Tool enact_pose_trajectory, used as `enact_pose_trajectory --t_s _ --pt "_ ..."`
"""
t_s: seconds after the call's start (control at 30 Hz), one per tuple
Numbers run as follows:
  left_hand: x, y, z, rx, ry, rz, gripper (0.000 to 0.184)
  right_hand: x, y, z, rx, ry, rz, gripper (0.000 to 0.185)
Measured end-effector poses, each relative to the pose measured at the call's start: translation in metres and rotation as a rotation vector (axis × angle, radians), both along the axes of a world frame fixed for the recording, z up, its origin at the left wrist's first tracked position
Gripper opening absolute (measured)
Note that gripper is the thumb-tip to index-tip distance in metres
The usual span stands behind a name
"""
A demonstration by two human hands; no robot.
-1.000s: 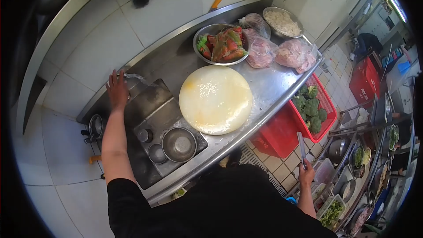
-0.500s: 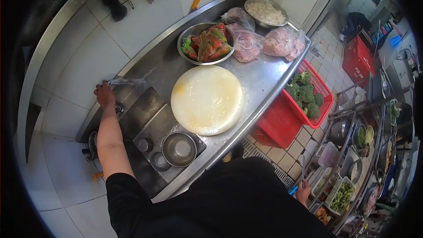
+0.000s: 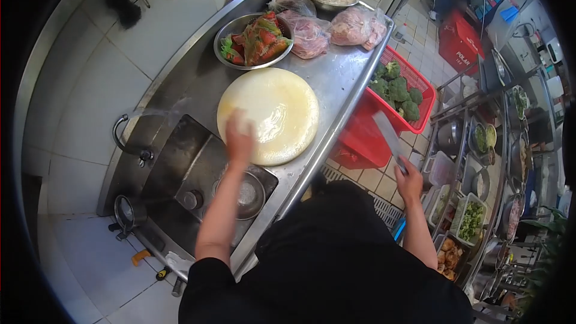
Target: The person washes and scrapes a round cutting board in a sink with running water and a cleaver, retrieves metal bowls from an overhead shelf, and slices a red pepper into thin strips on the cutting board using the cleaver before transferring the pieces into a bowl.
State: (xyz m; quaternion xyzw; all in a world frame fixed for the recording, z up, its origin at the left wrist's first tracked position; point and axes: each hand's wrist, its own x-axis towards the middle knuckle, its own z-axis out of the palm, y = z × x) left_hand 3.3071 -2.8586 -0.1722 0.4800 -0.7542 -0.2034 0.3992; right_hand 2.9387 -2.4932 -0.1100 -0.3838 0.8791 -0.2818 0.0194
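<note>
My left hand (image 3: 240, 140) is over the left edge of a round, wet, white chopping board (image 3: 279, 114); motion smears its fingers, and I cannot tell whether it touches the surface. My right hand (image 3: 409, 180) grips the handle of a cleaver (image 3: 389, 135), its broad blade pointing up and left beside the counter. A curved tap (image 3: 120, 129) sends a thin stream of water toward the counter. Below it is the sink (image 3: 180, 162), with a metal pot (image 3: 252, 195) partly behind my left forearm.
Behind the board stand a colander (image 3: 225, 60) with bagged red and green vegetables, bags of raw meat (image 3: 309, 39) and a bowl (image 3: 330, 5) of pale food. Broccoli (image 3: 396, 89) fills a red basket (image 3: 427, 87) off the counter's edge. Shelves with food containers (image 3: 470, 219) stand at right.
My left hand has left the tap and moved right to the chopping board. My right hand has come up with the cleaver, its blade now in full view. The view has shifted.
</note>
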Motion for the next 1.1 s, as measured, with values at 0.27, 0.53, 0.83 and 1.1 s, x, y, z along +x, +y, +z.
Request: enact_pose_trajectory --t_s 0.27,0.53,0.83,1.1 --pt "-0.126 0.066 -0.033 0.09 -0.495 -0.541 0.061 0.069 -0.199 0.033 -0.367 -0.192 0.368 0.041" --pt "-0.01 -0.026 -0.041 0.08 -0.654 0.187 0.058 0.092 -0.258 0.041 -0.345 -0.174 0.612 0.04" --pt "-0.059 -0.008 -0.037 0.176 -0.25 0.269 0.062 0.004 -0.236 -0.006 -0.483 -0.17 0.49 0.04" --pt "-0.152 -0.002 -0.017 0.221 -0.65 -0.157 0.061 -0.051 -0.238 -0.004 -0.335 -0.301 0.339 0.037"
